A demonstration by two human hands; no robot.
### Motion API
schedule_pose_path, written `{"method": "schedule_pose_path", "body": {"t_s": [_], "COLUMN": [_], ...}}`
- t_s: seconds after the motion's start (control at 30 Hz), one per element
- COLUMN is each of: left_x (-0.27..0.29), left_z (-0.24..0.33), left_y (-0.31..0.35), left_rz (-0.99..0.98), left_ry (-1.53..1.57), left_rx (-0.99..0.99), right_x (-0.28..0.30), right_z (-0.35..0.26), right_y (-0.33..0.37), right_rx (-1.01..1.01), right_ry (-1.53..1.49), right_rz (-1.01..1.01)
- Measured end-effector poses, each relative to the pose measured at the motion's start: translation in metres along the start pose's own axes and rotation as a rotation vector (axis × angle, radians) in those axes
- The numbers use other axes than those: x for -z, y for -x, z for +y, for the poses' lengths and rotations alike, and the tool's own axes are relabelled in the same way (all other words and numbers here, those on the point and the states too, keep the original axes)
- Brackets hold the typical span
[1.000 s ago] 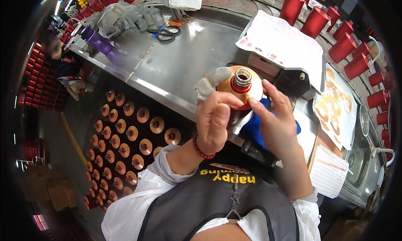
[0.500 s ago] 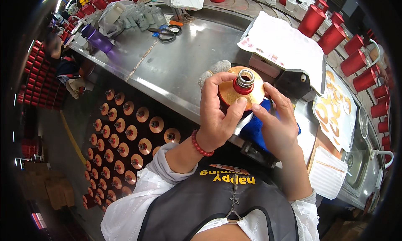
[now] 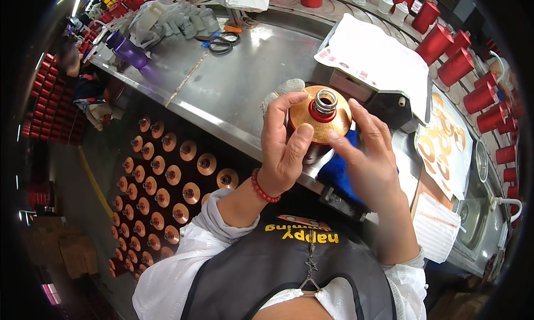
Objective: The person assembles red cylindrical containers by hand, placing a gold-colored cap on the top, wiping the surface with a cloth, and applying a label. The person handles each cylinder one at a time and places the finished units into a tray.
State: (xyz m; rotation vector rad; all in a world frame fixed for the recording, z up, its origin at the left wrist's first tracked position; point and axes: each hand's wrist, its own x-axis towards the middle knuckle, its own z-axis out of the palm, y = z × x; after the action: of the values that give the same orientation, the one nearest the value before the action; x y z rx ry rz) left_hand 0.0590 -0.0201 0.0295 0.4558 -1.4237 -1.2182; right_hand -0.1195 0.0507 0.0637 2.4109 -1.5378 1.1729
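A red bottle [image 3: 317,122] with a gold ring-shaped label on its shoulder and a bare threaded metallic neck is held upright over the bench edge. My left hand [image 3: 283,144] wraps its left side, the thumb pressing on the gold shoulder. On the right side, my right hand [image 3: 370,147] has its fingertips at the label's rim and its thumb on the gold surface. Behind the left fingers lies a grey-white cloth or glove [image 3: 290,87]. Below the bottle, a blue cloth [image 3: 339,175] is partly hidden by my right hand.
Gold ring labels on a sheet [image 3: 442,144] lie at right, near a sink [image 3: 473,225]. A paper-covered dark machine [image 3: 384,103] stands behind. Red bottles [image 3: 456,67] line the conveyor. Scissors [image 3: 222,43] and a purple bottle [image 3: 127,50] sit left. Gold-shouldered bottles [image 3: 173,175] stand below.
My right thumb and fingers have shifted slightly over the gold label, and the left thumb has moved left. The bottle stands a little more upright. Red bottles on the conveyor have moved along.
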Motion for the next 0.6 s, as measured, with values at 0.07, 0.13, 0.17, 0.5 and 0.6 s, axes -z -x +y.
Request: {"method": "schedule_pose_path", "body": {"t_s": [0.07, 0.13, 0.17, 0.5, 0.6], "left_x": [0.005, 0.007, 0.008, 0.028, 0.03], "left_z": [-0.003, -0.005, -0.005, -0.031, -0.032], "left_y": [0.001, 0.0, -0.001, -0.008, -0.007], "left_rz": [-0.036, -0.072, -0.091, -0.253, -0.252], "left_ry": [-0.103, -0.081, -0.007, -0.271, -0.244], "left_rx": [-0.022, -0.013, 0.006, -0.196, -0.175], "right_x": [0.003, 0.005, 0.007, 0.036, 0.041], "right_z": [0.002, 0.007, 0.01, -0.006, -0.007], "right_y": [-0.003, -0.002, -0.001, -0.063, -0.053], "right_rx": [0.039, 0.046, 0.036, 0.437, 0.38], "right_ry": [0.042, 0.047, 0.031, 0.167, -0.001], "right_rz": [0.018, 0.085, 0.141, -0.128, -0.155]}}
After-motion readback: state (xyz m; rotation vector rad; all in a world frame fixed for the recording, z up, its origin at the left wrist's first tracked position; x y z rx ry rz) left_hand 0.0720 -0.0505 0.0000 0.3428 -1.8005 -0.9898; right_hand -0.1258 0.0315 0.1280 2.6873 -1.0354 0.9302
